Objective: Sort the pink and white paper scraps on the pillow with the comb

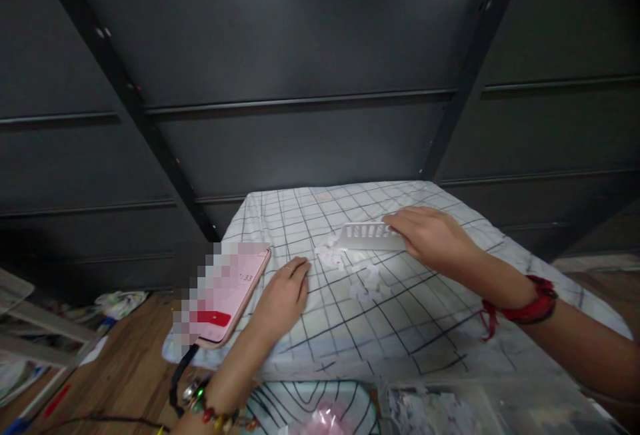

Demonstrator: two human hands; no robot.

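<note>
Clear plastic bag (450, 408) lies lower right. Your right hand (430, 238) pinches the white slotted plastic strip (367, 236); your left hand (283, 295) rests flat, fingers together. You seem mid-sorting the small white pieces (367, 280); pick gently.

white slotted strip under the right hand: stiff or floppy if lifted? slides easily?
The white slotted strip looks like thin moulded plastic, so probably light and fairly stiff. It lies flat on the checked cloth, so it likely drags rather than rolls. The right hand rests on one end.
</note>
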